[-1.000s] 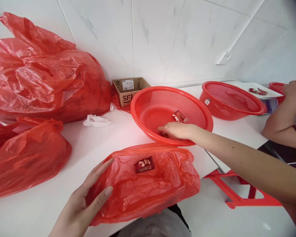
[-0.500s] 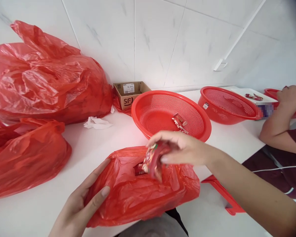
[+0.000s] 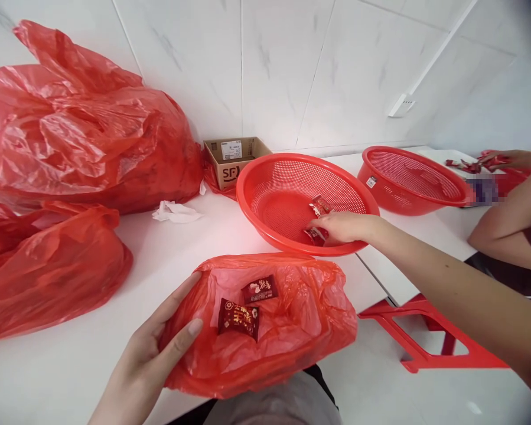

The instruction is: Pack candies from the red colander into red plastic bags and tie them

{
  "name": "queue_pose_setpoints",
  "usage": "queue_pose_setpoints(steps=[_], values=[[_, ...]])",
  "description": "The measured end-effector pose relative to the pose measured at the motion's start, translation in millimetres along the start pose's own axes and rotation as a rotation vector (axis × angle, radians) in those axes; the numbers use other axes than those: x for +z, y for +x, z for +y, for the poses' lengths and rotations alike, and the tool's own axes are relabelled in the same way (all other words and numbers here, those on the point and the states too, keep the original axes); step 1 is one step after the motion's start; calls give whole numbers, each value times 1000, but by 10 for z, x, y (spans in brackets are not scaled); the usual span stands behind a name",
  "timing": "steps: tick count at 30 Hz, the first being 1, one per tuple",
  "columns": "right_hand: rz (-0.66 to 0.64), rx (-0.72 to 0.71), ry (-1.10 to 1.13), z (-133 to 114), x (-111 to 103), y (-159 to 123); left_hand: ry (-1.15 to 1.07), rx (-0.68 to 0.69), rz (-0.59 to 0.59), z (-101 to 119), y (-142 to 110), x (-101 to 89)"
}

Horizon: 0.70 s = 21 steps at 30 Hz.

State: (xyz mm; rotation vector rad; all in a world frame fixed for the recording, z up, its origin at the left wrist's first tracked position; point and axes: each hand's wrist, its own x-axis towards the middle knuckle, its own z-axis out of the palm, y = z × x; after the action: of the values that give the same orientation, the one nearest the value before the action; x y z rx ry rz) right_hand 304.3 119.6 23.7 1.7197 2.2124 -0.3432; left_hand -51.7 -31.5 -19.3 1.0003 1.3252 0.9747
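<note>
My left hand grips the near left rim of an opened red plastic bag, thumb on the inside and fingers along the outer side. Inside the bag lie two small dark red snack packets, one with gold print and one with white print. My right hand is down in a red perforated basket behind the bag, its fingers curled on a dark red packet, partly covered. Another packet rests beside those fingers.
Large filled red bags stand at left, near a crumpled white tissue. A cardboard box is against the wall. To the right are a second red basket, a co-worker's arm and a red stool.
My right hand has let go of packets over the bag and moved back into the basket. Two packets now lie plainly in the bag. The co-worker's hand has moved lower, to the packets.
</note>
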Motion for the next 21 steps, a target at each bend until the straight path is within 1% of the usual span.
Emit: queue_pose_setpoints(steps=[1,3,6,10,12,14,16,18,21], values=[[-46,-13,-16,45,39,50,-6,-8,2,11,-11,6],[-79,-29,-9,75,81,117,7,-16,1,8,-17,-4],[-24,-20,31,46,52,156,26,-5,-10,-55,7,-64],[124,-17,144,43,-54,135,-9,9,-21,-163,55,-141],[177,-23,235,75,-87,115,-22,8,-32,-190,71,-150],[197,-23,343,109,-97,105,-30,7,-39,-197,81,-143],[204,-42,383,115,-89,114,-33,7,-41,-190,85,-129],[199,-79,342,76,-74,138,-30,7,-46,-176,81,-121],[116,-118,172,-56,-51,189,-9,14,-49,-153,63,-124]])
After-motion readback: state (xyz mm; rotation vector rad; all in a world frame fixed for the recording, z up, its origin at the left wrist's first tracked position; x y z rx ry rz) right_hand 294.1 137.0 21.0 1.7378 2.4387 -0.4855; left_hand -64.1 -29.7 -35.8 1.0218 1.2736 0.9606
